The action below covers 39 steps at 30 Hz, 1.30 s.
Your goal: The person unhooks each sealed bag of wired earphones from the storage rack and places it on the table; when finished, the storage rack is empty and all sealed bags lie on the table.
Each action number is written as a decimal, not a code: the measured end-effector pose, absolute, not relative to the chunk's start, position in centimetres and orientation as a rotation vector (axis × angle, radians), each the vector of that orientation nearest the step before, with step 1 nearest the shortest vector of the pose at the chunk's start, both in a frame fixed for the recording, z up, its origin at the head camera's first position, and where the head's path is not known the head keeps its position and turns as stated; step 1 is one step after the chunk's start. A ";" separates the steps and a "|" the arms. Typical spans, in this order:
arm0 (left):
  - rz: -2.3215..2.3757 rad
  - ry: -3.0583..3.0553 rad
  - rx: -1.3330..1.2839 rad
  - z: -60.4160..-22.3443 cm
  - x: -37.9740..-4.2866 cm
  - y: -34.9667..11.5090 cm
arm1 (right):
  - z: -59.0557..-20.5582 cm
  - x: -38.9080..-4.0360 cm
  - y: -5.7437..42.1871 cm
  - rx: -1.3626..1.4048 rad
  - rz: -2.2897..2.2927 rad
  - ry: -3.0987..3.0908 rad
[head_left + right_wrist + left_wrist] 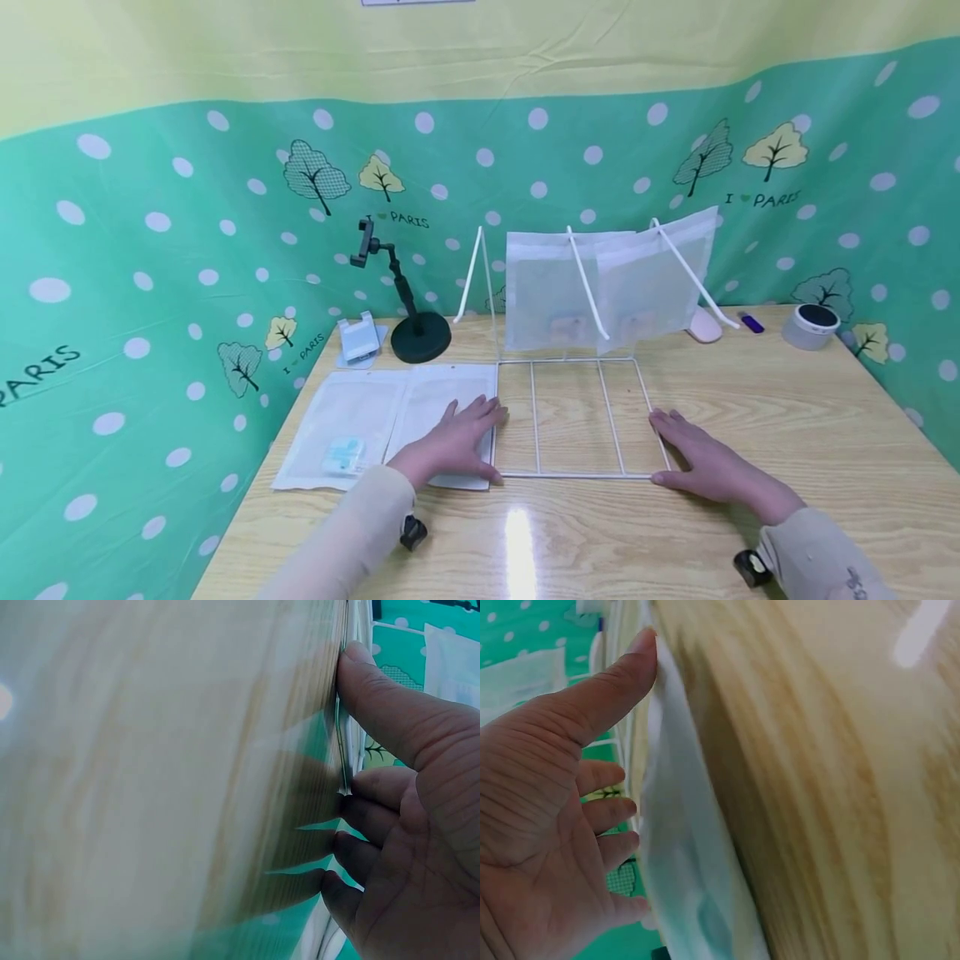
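1 wire rack [570, 476]: smooth, white, coated-metal look. 2 hanging pouches [551, 292]: thin translucent plastic look, matt. Flat pouches [442, 408]: whitish, matt film. Tabletop [787, 392]: wood-grain, smooth, glossy, light mirrored as a streak. Backdrop [536, 150]: printed cloth, creased. 1 phone stand [420, 337]: black, matt. 1 mouse [703, 327]: smooth plastic look. Sleeves [832, 558]: matt cloth.

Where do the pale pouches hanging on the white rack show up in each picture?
Head: the pale pouches hang just right of centre, slightly above the middle.
Left wrist: partly visible, upper left edge.
Right wrist: partly visible, upper right edge.
Shared landmark: green spotted cloth.
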<state>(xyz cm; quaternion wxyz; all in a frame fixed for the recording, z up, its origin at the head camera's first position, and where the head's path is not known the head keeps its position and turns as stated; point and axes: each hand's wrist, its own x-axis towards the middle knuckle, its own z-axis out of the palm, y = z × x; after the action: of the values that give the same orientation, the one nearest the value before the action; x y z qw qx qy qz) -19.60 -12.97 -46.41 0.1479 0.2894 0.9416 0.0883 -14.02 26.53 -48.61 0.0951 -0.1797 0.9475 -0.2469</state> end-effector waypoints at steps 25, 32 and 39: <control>0.216 2.740 0.808 -47.6 -19.6 -12.8 | -48.2 -14.3 26.8 -0.532 -0.758 2.754; 0.235 2.755 0.811 -47.4 -19.4 -12.9 | -46.6 -16.5 27.9 -0.522 -0.925 2.737; 0.251 2.744 0.799 -47.4 -19.5 -12.7 | -44.3 -19.6 29.6 -0.218 -1.301 2.795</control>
<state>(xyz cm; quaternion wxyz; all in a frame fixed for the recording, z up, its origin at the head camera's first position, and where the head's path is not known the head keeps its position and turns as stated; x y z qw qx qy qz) -19.53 -12.73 -47.38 0.1359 0.2759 0.9476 0.0865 -19.64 29.65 -44.32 0.0255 -0.0706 0.9040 -0.4209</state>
